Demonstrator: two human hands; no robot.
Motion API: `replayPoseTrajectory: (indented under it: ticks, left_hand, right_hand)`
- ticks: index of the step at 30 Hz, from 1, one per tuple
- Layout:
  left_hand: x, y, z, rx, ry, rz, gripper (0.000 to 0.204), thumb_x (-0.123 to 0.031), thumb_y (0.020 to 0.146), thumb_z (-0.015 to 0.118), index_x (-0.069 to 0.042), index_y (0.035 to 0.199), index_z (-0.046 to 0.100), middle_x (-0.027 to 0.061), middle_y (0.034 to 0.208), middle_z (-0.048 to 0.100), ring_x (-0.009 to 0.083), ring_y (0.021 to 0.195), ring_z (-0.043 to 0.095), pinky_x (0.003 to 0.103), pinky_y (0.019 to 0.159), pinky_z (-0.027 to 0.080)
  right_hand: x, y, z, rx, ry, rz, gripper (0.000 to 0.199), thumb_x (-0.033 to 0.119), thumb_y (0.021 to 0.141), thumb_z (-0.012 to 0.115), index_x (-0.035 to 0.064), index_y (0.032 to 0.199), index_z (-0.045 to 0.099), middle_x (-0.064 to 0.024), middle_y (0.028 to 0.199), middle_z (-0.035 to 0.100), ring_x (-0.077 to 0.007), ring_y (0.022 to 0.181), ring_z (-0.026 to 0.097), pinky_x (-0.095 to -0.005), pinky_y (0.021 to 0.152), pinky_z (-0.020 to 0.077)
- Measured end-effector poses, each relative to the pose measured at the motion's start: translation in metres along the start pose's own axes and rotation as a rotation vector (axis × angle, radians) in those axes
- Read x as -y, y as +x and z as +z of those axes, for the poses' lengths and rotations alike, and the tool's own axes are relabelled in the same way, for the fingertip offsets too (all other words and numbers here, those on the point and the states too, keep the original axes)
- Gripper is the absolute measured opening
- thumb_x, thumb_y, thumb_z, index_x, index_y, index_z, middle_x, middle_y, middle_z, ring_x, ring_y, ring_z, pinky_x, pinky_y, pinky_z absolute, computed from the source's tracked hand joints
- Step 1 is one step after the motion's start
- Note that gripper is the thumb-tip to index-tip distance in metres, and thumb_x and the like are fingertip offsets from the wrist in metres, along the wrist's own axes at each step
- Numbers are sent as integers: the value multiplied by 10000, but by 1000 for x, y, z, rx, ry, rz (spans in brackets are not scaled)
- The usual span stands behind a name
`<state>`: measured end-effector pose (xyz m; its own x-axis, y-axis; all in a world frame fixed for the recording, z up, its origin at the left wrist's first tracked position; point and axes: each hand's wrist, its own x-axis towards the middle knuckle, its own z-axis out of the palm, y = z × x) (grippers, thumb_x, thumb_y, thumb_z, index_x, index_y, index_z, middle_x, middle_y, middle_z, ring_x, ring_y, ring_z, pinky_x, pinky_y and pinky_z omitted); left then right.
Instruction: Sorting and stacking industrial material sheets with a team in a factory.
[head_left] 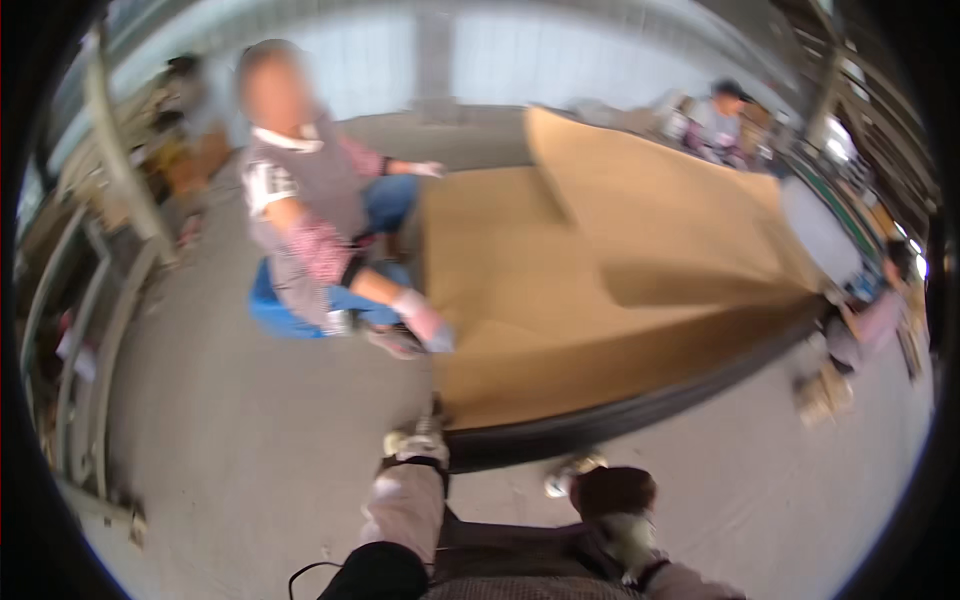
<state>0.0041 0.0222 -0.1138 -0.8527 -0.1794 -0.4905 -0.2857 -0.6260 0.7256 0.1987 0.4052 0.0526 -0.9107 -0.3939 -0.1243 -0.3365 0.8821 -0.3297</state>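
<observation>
from the head view i see my left hand [415, 443], gloved, touching the near dark edge of a big brown cardboard sheet [560, 290] lying on the grey floor [230, 450]; its grip i cannot tell through blur. my right hand [630, 530] sits lower, grip unclear. a seated co-worker's gloved hand [425, 322] rests on the sheet's left edge.

Cardboard sheet [560, 290] lies on the floor [250, 460], a seated co-worker [310, 220] at its left
</observation>
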Motion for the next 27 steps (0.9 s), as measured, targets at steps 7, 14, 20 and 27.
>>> replayPoseTrajectory:
  ticks: [7, 14, 20, 27]
  left_hand:
    - [-14, -36, -10, -62, -34, -71, 629, -85, 836, 690, -195, 1424, 495, 126, 1202, 642, 311, 962, 652, 454, 806, 558]
    - [-15, -38, -14, -54, -52, -52, 637, -87, 839, 689, -193, 1432, 483, 126, 1221, 631, 311, 983, 644, 453, 821, 553]
    - [-13, -34, -14, -48, -72, -40, 644, -88, 841, 688, -192, 1438, 472, 125, 1237, 621, 311, 1001, 637, 452, 833, 548]
    - [-12, -35, -15, -35, -86, -17, 652, -89, 844, 687, -190, 1446, 459, 124, 1256, 609, 311, 1022, 630, 451, 847, 543]
  right_hand:
    - [-12, -22, 5, 69, -28, 69, 308, 379, 837, 611, 84, 901, 672, -158, 839, 686, -359, 775, 663, -481, 705, 520]
    - [-10, -21, 4, 36, 4, 23, 292, 358, 838, 604, 72, 877, 652, -161, 830, 683, -359, 772, 660, -482, 706, 516]
    - [-9, -22, 6, 32, -40, 51, 278, 341, 847, 605, 66, 857, 644, -158, 805, 677, -355, 753, 658, -478, 688, 518]
    - [-2, -25, 4, 5, -12, 45, 276, 347, 842, 621, 75, 868, 657, -146, 796, 674, -351, 743, 658, -471, 678, 521]
